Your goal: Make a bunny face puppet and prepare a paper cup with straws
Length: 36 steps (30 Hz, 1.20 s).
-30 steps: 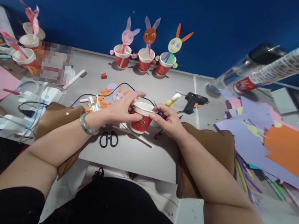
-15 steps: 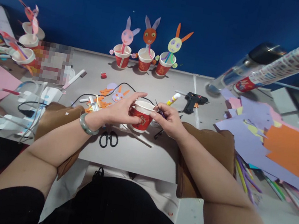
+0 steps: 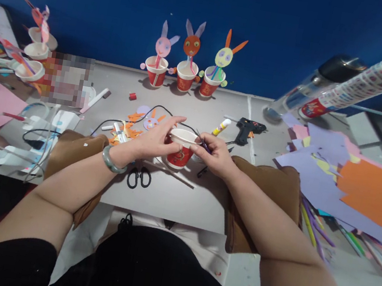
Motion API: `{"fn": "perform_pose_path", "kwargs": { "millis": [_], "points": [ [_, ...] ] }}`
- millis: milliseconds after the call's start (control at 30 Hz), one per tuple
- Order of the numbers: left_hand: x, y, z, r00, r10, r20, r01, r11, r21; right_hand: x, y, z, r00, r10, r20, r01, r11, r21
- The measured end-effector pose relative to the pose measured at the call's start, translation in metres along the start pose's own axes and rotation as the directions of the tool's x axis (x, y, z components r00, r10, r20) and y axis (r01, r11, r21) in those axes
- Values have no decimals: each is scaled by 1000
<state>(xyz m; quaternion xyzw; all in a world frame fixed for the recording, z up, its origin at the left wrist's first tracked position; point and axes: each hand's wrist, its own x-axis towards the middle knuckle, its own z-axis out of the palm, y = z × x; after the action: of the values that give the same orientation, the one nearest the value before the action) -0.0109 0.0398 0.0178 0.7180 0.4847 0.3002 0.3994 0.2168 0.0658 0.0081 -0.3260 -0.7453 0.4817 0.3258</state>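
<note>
Between my hands, just above the table, is a red paper cup (image 3: 179,156) with a white rim, its mouth facing up. My left hand (image 3: 158,141), a bangle on its wrist, grips the cup from the left with the thumb across its front. In my right hand (image 3: 215,154) is a thin dark pointed tool (image 3: 204,142), largely hidden by the fingers, so its kind cannot be told. The right thumb touches the cup's right side near the rim. Black-handled scissors (image 3: 139,178) lie on the table below my left hand.
Three cups with paper rabbits, pink (image 3: 155,71), orange (image 3: 186,76) and yellow (image 3: 211,82), line the blue wall. A black glue gun (image 3: 248,129) and glue stick (image 3: 221,126) lie right of centre. Coloured paper (image 3: 376,193) and a cup stack (image 3: 381,79) occupy the right; a power strip (image 3: 42,142), the left.
The cup has shifted slightly left and its mouth sits a little differently. My left thumb has moved up toward the rim. The dark tool has turned slightly in my right hand.
</note>
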Motion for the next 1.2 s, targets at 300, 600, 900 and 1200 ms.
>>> {"fn": "perform_pose_path", "kwargs": {
  "millis": [300,600,900,1200],
  "points": [
    [0,-6,3,998,49,-46,-52,997,-62,-1,-1,1,999,0,-38,0,1000,0],
    [0,-5,3,997,57,-61,-60,996,-63,-1,-2,1,999,-14,-52,14,1000,-10],
    [-1,-1,11,987,93,-130,-109,987,-118,-4,4,6,992,-1,-129,17,993,119],
    [-1,0,7,969,115,-219,-148,979,-142,-4,-2,5,947,-41,-317,64,996,62]
  ]
}}
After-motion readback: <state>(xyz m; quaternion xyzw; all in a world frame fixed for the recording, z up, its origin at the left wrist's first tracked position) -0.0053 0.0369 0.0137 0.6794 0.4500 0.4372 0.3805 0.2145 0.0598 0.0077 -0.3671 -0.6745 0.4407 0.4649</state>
